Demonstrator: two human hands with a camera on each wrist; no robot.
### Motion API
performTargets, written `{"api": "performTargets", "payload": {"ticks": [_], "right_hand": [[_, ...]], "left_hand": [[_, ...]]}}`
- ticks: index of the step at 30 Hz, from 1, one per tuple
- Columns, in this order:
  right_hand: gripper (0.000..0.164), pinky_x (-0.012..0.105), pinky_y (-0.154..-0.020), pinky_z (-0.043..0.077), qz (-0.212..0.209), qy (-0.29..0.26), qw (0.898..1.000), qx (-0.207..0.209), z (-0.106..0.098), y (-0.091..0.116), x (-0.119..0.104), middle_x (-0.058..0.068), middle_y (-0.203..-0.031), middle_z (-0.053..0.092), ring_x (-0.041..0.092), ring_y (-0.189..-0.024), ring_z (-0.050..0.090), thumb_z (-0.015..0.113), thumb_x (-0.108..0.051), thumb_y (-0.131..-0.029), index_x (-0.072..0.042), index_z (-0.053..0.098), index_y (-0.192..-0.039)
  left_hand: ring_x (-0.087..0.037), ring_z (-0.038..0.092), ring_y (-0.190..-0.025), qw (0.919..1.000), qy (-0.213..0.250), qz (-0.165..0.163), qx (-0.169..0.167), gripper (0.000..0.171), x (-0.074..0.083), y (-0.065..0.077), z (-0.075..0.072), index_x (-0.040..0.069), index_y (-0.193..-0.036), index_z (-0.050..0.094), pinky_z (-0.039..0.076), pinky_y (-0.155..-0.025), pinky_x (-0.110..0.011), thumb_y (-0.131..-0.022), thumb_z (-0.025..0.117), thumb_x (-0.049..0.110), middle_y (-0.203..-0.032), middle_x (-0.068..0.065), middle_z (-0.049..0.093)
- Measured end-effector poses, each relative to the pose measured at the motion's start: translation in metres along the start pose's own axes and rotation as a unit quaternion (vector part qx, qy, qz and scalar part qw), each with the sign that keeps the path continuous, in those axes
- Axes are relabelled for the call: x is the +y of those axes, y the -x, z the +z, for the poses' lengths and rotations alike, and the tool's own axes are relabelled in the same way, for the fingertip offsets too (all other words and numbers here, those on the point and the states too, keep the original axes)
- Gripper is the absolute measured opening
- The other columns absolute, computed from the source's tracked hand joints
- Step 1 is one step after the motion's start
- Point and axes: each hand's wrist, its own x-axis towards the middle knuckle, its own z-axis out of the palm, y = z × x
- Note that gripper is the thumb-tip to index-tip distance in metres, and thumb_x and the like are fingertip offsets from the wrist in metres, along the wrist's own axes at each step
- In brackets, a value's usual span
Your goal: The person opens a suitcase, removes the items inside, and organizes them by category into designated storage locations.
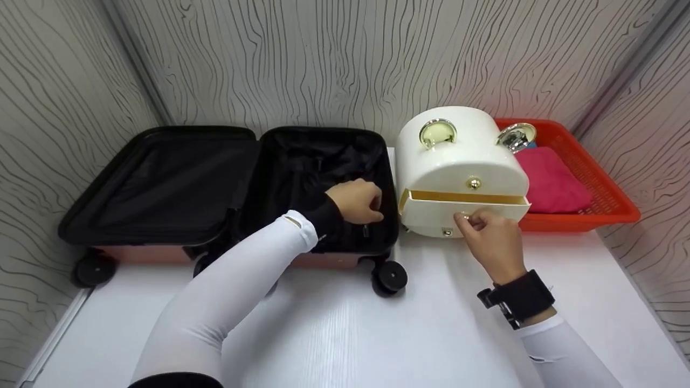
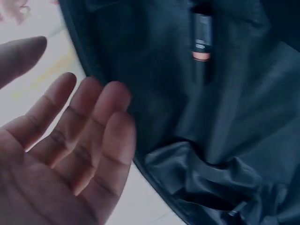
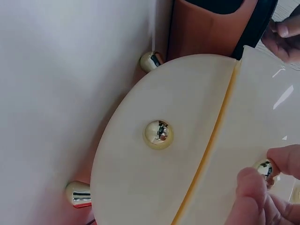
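Note:
A white rounded cosmetic box (image 1: pixel 450 140) with gold knobs and two ear-like gold pieces stands between a suitcase and a basket. Its drawer (image 1: pixel 436 213) is pulled slightly out, showing a yellow inner edge. My right hand (image 1: pixel 493 242) pinches the drawer's gold knob (image 3: pixel 265 169) between thumb and finger. Another gold knob (image 3: pixel 158 134) sits on the panel below. Over the right half of the open black-lined suitcase (image 1: pixel 323 137), my left hand (image 1: pixel 356 200) hangs with fingers loosely bent and nothing in them. A dark lipstick-like tube with a rose-gold band (image 2: pixel 201 56) lies on the lining.
The suitcase's other half (image 1: pixel 183 188) lies open at the left, with black wheels (image 1: pixel 389 277) at the front. At the right, a red basket (image 1: pixel 609 202) holds folded pink cloth (image 1: pixel 552 183). Patterned wall panels (image 1: pixel 334 64) stand behind the white table (image 1: pixel 334 334).

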Motion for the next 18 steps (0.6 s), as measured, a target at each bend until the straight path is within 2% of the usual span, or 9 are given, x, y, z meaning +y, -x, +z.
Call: {"api": "performTargets", "payload": {"ticks": [7,12,13,15,17,18], "right_hand": [[0.028,0.046,-0.062,0.048,0.009,0.007,1.0,-0.01,0.008,-0.013,0.001,0.016,-0.068,0.074,0.037,-0.064,0.071,0.081,-0.017,-0.095,0.002,0.076,-0.074],[0.03,0.048,-0.064,0.048,0.021,0.01,0.999,-0.026,0.011,-0.017,0.002,0.017,-0.07,0.075,0.04,-0.067,0.071,0.08,-0.02,-0.096,0.001,0.076,-0.074],[0.031,0.048,-0.064,0.048,0.022,0.01,0.999,-0.028,0.011,-0.017,0.002,0.017,-0.071,0.075,0.041,-0.067,0.071,0.08,-0.02,-0.096,0.0,0.076,-0.074],[0.031,0.048,-0.064,0.047,0.026,0.01,0.999,-0.028,0.012,-0.018,0.002,0.017,-0.071,0.075,0.041,-0.067,0.071,0.08,-0.021,-0.096,0.0,0.076,-0.074],[0.032,0.049,-0.064,0.047,0.029,0.009,0.999,-0.025,0.012,-0.018,0.003,0.017,-0.071,0.075,0.042,-0.068,0.071,0.079,-0.021,-0.097,0.0,0.076,-0.074],[0.031,0.05,-0.064,0.048,0.028,0.009,0.999,-0.021,0.013,-0.018,0.003,0.017,-0.071,0.075,0.041,-0.068,0.071,0.079,-0.022,-0.097,0.0,0.077,-0.074]], "left_hand": [[-0.03,0.075,-0.11,0.9982,-0.027,-0.037,-0.038,0.029,-0.027,-0.009,0.007,0.005,-0.115,0.081,0.059,-0.099,-0.045,-0.098,0.079,0.028,-0.117,-0.012,0.081],[-0.028,0.072,-0.118,0.9945,-0.03,-0.074,-0.068,0.029,-0.04,-0.025,0.015,0.008,-0.117,0.082,0.058,-0.104,-0.043,-0.093,0.083,0.025,-0.123,-0.01,0.08],[-0.027,0.072,-0.116,0.9943,-0.027,-0.076,-0.069,0.03,-0.054,-0.043,0.029,0.011,-0.114,0.083,0.058,-0.102,-0.042,-0.09,0.086,0.027,-0.12,-0.008,0.08],[-0.023,0.072,-0.107,0.9946,-0.036,-0.072,-0.066,0.027,-0.07,-0.068,0.046,0.017,-0.105,0.085,0.059,-0.095,-0.042,-0.082,0.091,0.031,-0.111,-0.004,0.081],[-0.023,0.072,-0.103,0.9936,-0.047,-0.072,-0.072,0.029,-0.072,-0.079,0.053,0.018,-0.102,0.084,0.059,-0.093,-0.042,-0.079,0.094,0.031,-0.11,-0.004,0.081],[-0.021,0.07,-0.098,0.9936,-0.056,-0.069,-0.07,0.029,-0.069,-0.08,0.054,0.018,-0.101,0.084,0.059,-0.088,-0.04,-0.077,0.095,0.032,-0.108,-0.004,0.081]]}}
